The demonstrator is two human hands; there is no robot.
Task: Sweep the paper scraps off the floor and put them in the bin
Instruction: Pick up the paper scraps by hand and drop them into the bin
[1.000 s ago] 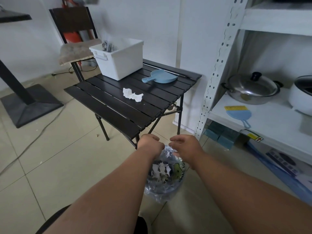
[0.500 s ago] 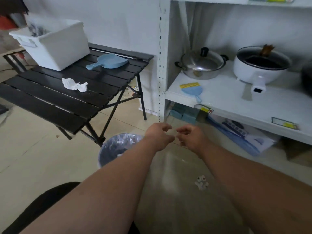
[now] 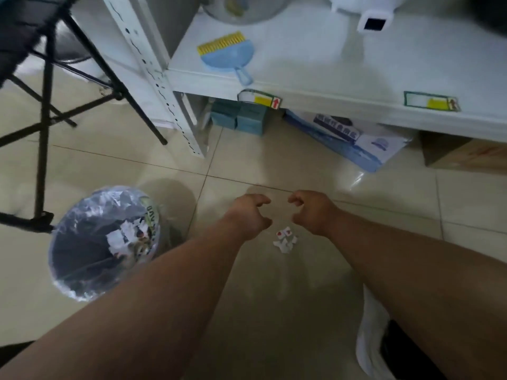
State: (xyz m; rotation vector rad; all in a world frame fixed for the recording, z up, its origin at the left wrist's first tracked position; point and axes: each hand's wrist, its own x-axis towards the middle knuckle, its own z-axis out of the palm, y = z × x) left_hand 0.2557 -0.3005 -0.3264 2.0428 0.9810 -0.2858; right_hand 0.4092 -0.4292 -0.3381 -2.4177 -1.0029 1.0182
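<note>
I have both hands out over the floor, the left hand [image 3: 251,215] and right hand [image 3: 312,212] close together, fingers loosely curled and holding nothing. I judge they sit low and cupped to close in on the scraps [image 3: 285,239], which lie on the tile just near of them: a small loose heap of torn white bits, some printed red. The bin [image 3: 68,272] stands well left on the floor, round, lined with thin crinkled clear plastic, more scraps already inside. The brush [image 3: 227,57], blue plastic with yellow bristles, lies flat and untouched on the far shelf [image 3: 329,78], smooth and white.
</note>
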